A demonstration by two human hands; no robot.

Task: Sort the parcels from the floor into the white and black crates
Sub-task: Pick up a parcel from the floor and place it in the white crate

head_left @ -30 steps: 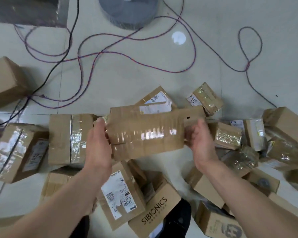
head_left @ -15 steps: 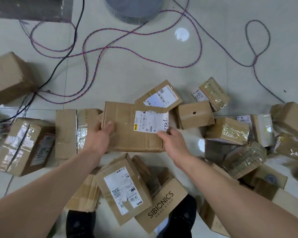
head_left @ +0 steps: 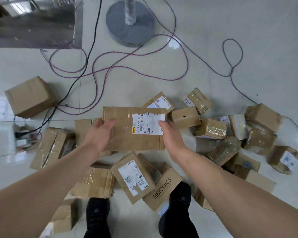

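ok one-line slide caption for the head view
Left hand and right hand hold a flat brown cardboard parcel with a white label over scattered cardboard boxes on the pale tiled floor.

Flat parcel (head_left: 127, 140): brown cardboard, taped, with a white label (head_left: 147, 124) on its right half, label side up. The left hand (head_left: 100, 134) grips its left end and the right hand (head_left: 172, 138) grips its right end, above the pile.

Other parcels lie on the floor:
- Plain box (head_left: 30, 97): far left, apart.
- SIBIONICS box (head_left: 162, 189) and labelled box (head_left: 132, 177): near centre, touching.
- Small taped boxes (head_left: 212, 128): clustered at right.
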